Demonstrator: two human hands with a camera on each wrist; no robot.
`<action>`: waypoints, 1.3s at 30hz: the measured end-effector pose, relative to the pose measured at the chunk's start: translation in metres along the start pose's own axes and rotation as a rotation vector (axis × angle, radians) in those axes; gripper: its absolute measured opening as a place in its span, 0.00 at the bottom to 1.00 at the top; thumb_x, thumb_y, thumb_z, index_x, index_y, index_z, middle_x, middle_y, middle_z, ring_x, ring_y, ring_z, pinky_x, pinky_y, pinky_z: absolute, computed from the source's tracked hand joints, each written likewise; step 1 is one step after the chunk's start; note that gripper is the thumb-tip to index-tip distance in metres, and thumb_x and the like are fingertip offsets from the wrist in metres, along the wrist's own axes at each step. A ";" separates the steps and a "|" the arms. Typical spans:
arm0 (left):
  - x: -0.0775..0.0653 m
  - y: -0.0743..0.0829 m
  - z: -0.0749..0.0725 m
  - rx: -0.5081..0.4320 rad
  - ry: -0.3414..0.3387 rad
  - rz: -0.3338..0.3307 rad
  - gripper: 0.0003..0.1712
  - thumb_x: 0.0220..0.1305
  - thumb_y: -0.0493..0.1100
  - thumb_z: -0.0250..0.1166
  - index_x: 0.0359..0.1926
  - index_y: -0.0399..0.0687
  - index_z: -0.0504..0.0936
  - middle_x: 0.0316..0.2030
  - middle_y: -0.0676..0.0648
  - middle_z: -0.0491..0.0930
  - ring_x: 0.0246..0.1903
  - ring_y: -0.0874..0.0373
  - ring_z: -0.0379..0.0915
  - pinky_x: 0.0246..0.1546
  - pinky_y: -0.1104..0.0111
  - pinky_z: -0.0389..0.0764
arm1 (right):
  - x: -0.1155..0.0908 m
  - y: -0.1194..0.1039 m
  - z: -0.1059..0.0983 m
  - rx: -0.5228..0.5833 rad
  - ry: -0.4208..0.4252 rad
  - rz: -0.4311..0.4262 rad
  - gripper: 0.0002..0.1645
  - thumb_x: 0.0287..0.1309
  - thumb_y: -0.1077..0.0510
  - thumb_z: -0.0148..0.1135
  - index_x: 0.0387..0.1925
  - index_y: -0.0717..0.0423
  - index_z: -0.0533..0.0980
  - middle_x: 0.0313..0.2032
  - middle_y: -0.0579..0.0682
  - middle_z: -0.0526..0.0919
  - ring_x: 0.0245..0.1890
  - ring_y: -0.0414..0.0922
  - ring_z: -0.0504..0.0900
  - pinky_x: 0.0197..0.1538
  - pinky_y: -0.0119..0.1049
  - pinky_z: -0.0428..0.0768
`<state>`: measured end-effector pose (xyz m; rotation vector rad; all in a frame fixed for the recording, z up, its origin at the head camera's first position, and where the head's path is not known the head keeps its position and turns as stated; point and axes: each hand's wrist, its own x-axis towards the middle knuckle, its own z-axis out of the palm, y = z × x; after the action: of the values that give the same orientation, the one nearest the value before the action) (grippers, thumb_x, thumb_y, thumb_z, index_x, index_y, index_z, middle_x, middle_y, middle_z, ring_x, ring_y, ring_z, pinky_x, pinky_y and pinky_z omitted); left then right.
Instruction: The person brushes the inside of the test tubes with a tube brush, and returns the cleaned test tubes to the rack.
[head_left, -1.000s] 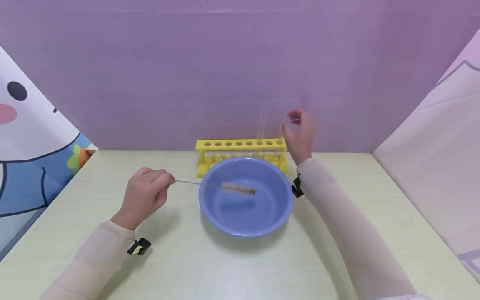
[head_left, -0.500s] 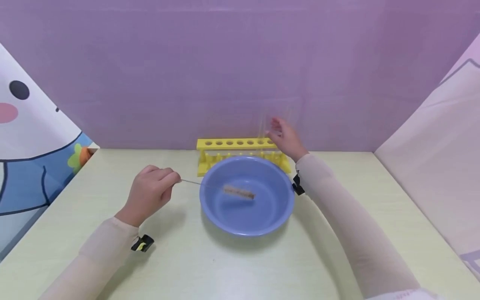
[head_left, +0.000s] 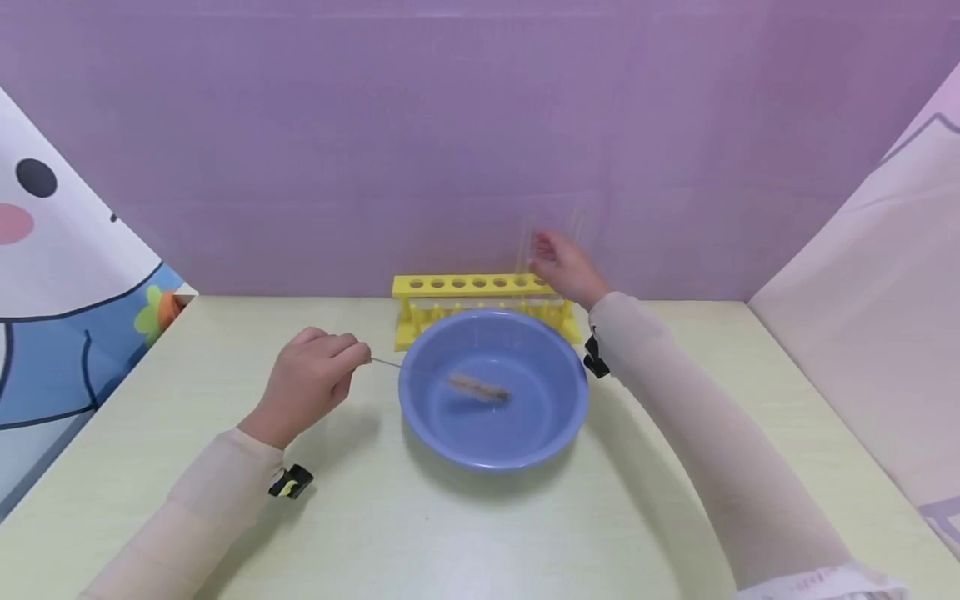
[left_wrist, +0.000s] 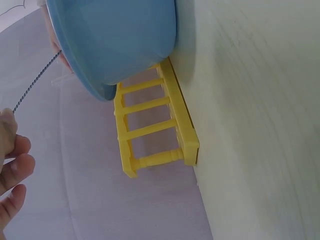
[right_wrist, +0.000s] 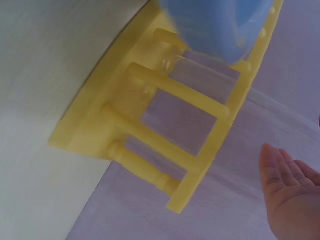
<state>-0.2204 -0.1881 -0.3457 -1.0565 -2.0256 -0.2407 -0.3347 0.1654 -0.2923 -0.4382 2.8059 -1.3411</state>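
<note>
My left hand [head_left: 311, 387] pinches the thin twisted-wire handle [left_wrist: 35, 82] of a test tube brush, whose pale bristle head [head_left: 478, 388] hangs over the blue basin [head_left: 491, 465]. Behind the basin stands a yellow test tube rack [head_left: 457, 286]. Two clear test tubes stand in its right part: one tube [head_left: 524, 237] just left of my right hand [head_left: 565, 265], another tube [head_left: 577, 221] behind that hand at the rack's end. In the right wrist view, the fingers [right_wrist: 287, 177] are extended beside a tube [right_wrist: 205, 77], with a visible gap between.
The basin partly hides the rack's front. A pale table [head_left: 465, 542] carries everything. A purple backdrop [head_left: 375, 150] rises right behind the rack, with printed cloths on the left [head_left: 67, 275] and right [head_left: 862, 333].
My right hand has let go of the tube at the rack's right end and moved left toward the other tube. My left hand has drifted slightly right with the brush.
</note>
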 end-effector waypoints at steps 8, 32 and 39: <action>0.000 0.002 0.001 -0.004 -0.022 -0.003 0.19 0.40 0.20 0.48 0.27 0.46 0.74 0.22 0.52 0.76 0.22 0.58 0.72 0.27 0.64 0.69 | 0.005 -0.008 -0.003 -0.002 -0.103 0.095 0.38 0.67 0.57 0.50 0.72 0.59 0.47 0.68 0.59 0.59 0.66 0.54 0.62 0.63 0.49 0.66; -0.003 0.005 0.002 -0.019 -0.048 -0.014 0.19 0.38 0.20 0.51 0.28 0.46 0.73 0.22 0.52 0.76 0.19 0.56 0.71 0.27 0.64 0.68 | 0.016 -0.007 0.015 -0.167 -0.068 0.076 0.11 0.65 0.60 0.54 0.45 0.62 0.67 0.49 0.59 0.75 0.54 0.54 0.73 0.56 0.47 0.72; -0.003 0.006 0.002 -0.025 -0.057 -0.017 0.19 0.39 0.20 0.51 0.28 0.46 0.73 0.23 0.52 0.76 0.19 0.56 0.71 0.28 0.64 0.69 | 0.019 -0.006 0.016 -0.183 -0.053 0.093 0.10 0.65 0.60 0.53 0.45 0.61 0.68 0.48 0.58 0.75 0.52 0.53 0.74 0.54 0.46 0.74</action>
<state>-0.2159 -0.1854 -0.3505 -1.0730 -2.0879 -0.2476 -0.3494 0.1450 -0.2959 -0.3349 2.8764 -1.0455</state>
